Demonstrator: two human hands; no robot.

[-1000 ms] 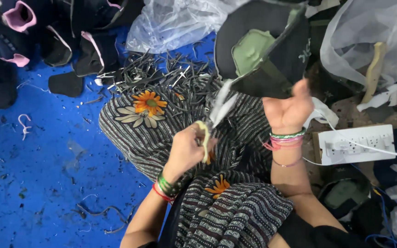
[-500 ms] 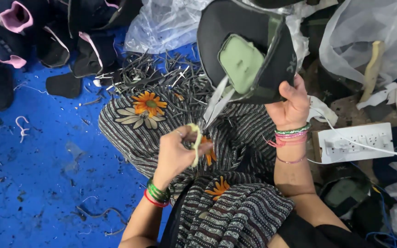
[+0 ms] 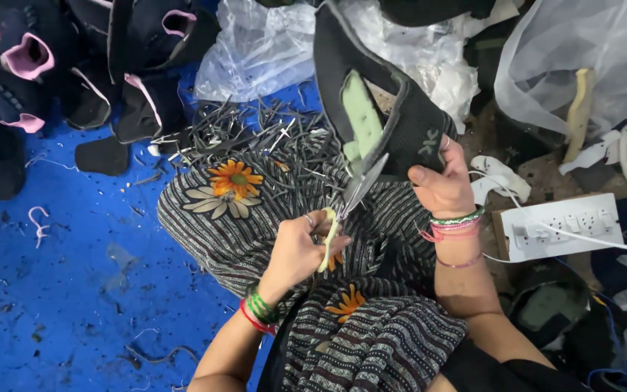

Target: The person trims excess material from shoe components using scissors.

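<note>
Shoe upper [image 3: 393, 116]: black, green-lined, held up above the lap; probably light, soft and floppy, so best gripped at its lower edge near the cut.
Right hand [image 3: 445, 185]: fingers pinched closed on that lower edge, thumb in front.
Left hand [image 3: 300, 250]: fingers curled through the scissors' pale handles.
Scissors [image 3: 348, 207]: blades nearly closed, tips at the green lining, just left of the right-hand fingers.
Change: compared with half a second ago, the upper stands more upright and the scissors have risen to it.
Trimmings [image 3: 255, 134]: dark strips lie beyond the knees on the blue floor [image 3: 74, 290].

Left hand [image 3: 300, 250]: ring on finger, green and red bangles at 7 o'clock. Right hand [image 3: 442, 190]: green-pink bangles, thin bracelet. Striped floral garment [image 3: 371, 341].
</note>
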